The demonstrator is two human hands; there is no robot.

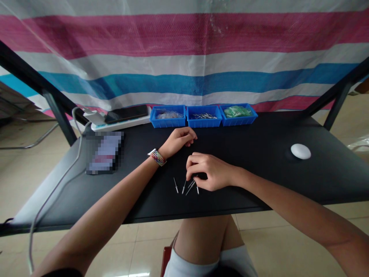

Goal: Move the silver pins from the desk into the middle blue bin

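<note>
Several thin silver blind rivets point(176, 185) lie spread on the black tabletop near its front edge. Above them reaches my right hand point(210, 171), its fingers bent and a gap showing between thumb and forefinger. Its fingertips are at the upper ends of some rivets; whether they touch one I cannot tell. Farther back, my left hand point(179, 141) rests on the table with its fingers curled in, and what is inside, if anything, is hidden. Just behind it stands a blue bin point(203, 122) with more metal rivets.
Beside that bin stand a blue bin with clear plastic bags point(168, 123) and another with green packets point(239, 120). At left are a white power strip point(122, 124), a dark phone point(127, 114), a pixelated device point(105, 152) and a cable point(62, 173). A white mouse point(300, 151) sits right.
</note>
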